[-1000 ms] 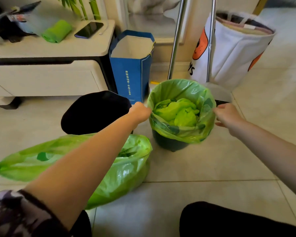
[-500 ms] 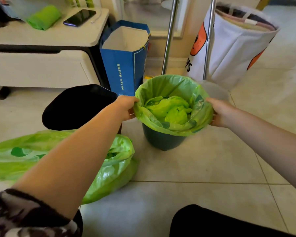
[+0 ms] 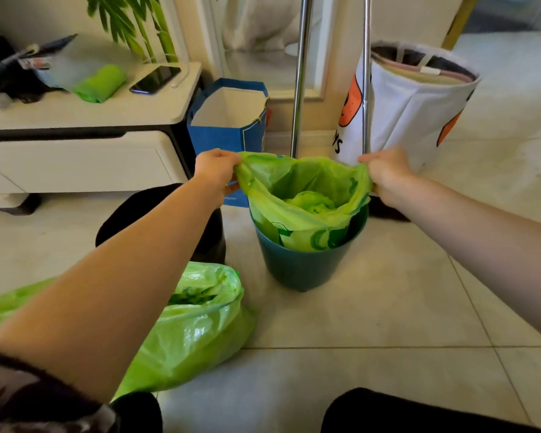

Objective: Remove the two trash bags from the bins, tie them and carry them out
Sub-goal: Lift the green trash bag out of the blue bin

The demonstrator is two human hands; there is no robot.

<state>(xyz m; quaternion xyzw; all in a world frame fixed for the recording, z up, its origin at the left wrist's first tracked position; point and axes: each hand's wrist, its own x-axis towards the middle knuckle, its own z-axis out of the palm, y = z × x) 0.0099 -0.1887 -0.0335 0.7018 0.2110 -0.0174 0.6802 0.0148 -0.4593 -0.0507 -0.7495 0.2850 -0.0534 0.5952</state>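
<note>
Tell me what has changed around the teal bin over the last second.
Both hands took hold of the green liner's rim: left hand at its left edge, right hand at its right. They have peeled the green bag off the rim and lifted it, so the teal bin wall now shows. The bin stayed put, and the other green bag lies on the floor as before.

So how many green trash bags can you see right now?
2. One bag is still in the teal bin, gripped at its rim by the left hand and right hand. The other bag lies on the floor, untied.
</note>
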